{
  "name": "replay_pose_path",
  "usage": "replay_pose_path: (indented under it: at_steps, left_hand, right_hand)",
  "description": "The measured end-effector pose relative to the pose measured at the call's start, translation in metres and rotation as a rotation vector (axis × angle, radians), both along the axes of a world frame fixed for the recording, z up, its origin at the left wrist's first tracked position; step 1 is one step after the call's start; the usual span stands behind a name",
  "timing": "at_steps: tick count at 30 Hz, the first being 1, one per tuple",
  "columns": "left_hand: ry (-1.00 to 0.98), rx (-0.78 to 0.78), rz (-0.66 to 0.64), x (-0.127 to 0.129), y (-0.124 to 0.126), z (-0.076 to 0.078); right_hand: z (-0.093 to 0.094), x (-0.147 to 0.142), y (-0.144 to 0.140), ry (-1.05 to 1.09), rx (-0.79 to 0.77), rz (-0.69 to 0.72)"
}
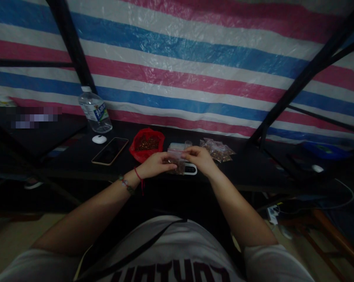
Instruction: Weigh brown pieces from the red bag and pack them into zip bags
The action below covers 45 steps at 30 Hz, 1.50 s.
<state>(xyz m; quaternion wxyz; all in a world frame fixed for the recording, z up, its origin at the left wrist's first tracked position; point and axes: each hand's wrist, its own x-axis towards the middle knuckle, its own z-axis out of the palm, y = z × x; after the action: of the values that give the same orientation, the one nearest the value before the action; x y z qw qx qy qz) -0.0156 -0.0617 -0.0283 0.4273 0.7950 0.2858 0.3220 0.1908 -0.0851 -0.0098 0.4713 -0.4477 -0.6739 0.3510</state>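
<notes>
Between my two hands is a small clear zip bag [179, 166] with brown bits inside. My left hand [156, 164] grips its left side, thumb across the front. At the upper right, by the pinkish zip strip, my right hand [200, 158] pinches the bag's top edge. Behind the bag sits a white device, probably a small scale [191, 169], partly hidden by the bag and hands. A red plastic bag [133, 147], open at the top, holds loose brown pieces [149, 144] to the left. Several filled zip bags [219, 150] lie in a pile to the right.
A phone [110, 150], a white rounded case [99, 139] and a clear plastic bottle [96, 113] stand on the black table [241, 168] at left. A small clear cup [188, 143] is behind my right hand. Black metal bars [270, 113] frame a striped sheet [179, 70].
</notes>
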Motion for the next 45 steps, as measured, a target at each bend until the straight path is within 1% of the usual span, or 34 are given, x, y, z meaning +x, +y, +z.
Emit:
replay_pose_path:
  at_steps: [2, 4, 7, 9, 13, 18, 21, 25, 33, 39, 45]
  left_hand:
    - [-0.058, -0.024, 0.022, 0.002, -0.001, 0.0]
    - [-0.127, -0.036, 0.092, 0.003, -0.002, 0.002]
    - [-0.164, 0.009, 0.228, 0.003, -0.003, 0.007]
    - [-0.151, 0.045, 0.288, 0.001, -0.004, 0.009]
    - [-0.161, 0.061, 0.374, 0.0, -0.003, 0.01]
    - [-0.174, 0.057, 0.423, 0.0, -0.003, 0.011]
    - [-0.168, 0.038, 0.425, 0.0, -0.005, 0.014]
    - [-0.169, 0.007, 0.374, 0.002, -0.008, 0.016]
    - [-0.132, 0.097, 0.339, 0.0, -0.011, 0.015]
    - [-0.12, 0.093, 0.3, 0.002, -0.017, 0.018]
    - [-0.042, 0.169, 0.301, 0.001, -0.018, 0.019]
  right_hand:
    - [0.0, 0.002, 0.001, 0.014, -0.003, -0.013]
    - [0.0, 0.002, 0.001, 0.037, -0.01, -0.003]
    - [-0.001, 0.001, 0.001, 0.058, -0.03, 0.02]
    - [-0.003, 0.0, 0.001, 0.083, -0.031, 0.005]
    - [-0.003, -0.002, 0.001, 0.118, -0.021, -0.024]
    - [-0.006, -0.004, 0.001, 0.134, 0.038, -0.062]
    - [-0.009, -0.005, 0.001, 0.12, 0.078, -0.083]
    - [-0.009, -0.01, -0.001, 0.101, 0.074, -0.062]
    - [-0.002, -0.021, -0.011, -0.005, 0.106, -0.107]
    - [-0.004, -0.026, -0.015, -0.023, 0.118, -0.084]
    - [-0.005, -0.025, -0.015, -0.098, 0.167, -0.082]
